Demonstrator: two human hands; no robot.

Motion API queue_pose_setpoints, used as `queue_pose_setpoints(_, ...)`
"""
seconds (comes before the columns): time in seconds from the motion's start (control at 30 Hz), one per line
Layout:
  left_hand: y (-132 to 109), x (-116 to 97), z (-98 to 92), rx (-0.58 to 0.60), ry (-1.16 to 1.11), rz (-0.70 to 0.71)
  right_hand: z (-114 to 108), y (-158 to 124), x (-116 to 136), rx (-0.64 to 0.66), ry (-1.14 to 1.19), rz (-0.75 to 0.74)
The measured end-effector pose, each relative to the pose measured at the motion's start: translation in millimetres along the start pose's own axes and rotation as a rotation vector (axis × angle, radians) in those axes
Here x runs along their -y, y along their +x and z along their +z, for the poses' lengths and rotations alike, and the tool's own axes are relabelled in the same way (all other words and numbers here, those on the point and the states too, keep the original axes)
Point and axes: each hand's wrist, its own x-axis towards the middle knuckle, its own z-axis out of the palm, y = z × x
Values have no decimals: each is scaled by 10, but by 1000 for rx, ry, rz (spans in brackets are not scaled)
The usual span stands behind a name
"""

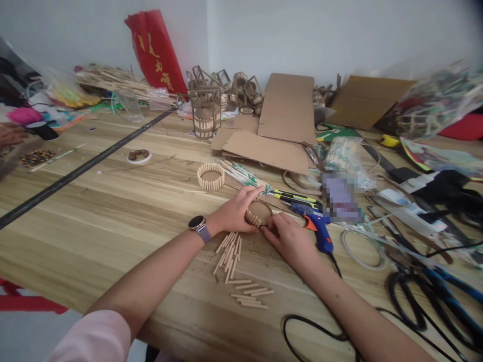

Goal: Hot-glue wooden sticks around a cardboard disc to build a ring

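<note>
My left hand point(234, 208), with a watch on its wrist, grips a round cardboard base point(261, 210) between thumb and fingers. Short wooden sticks point(253, 218) stand side by side along part of its near rim. At the rim's near right edge, the fingers of my right hand point(293, 240) are pinched together; what they hold is hidden. Loose short sticks point(229, 255) lie below my hands, some piled, some scattered. Just right of the base is a blue glue gun point(321, 232) with an orange trigger. A ring of upright sticks point(210, 179) stands farther back.
A yellow-black utility knife point(296, 198) lies behind my right hand. Cardboard sheets point(267, 151) and finished stick baskets point(204, 124) are at the back. Black-handled scissors point(405, 296) and a power strip point(413, 213) lie right. Another person's hand point(13, 136) shows at far left.
</note>
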Motion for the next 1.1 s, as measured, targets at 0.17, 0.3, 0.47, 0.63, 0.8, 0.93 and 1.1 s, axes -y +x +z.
queue_pose_setpoints(0.17,-12,6,-2,-12,13,23,-9,-6,-13,18,-2,-14)
queue_pose_setpoints(0.3,-13,-6,-3,-15,29,26,-5,-3,-6,0,-16,-30)
queue_pose_setpoints(0.47,-2,-19,-2,-4,31,29,27,8,16,-14,9,-6)
queue_pose_setpoints(0.63,-6,-14,-1,-13,26,12,-124,34,18,83,44,99)
queue_pose_setpoints(0.8,-10,-20,-9,-1,30,-22,-575,-49,-222,160,-91,369)
queue_pose_setpoints(0.93,-12,-6,-2,-4,26,-11,-738,-243,-527,232,-283,588)
queue_pose_setpoints(1.1,-18,40,16,-6,21,1,-630,-372,-718,204,-83,620)
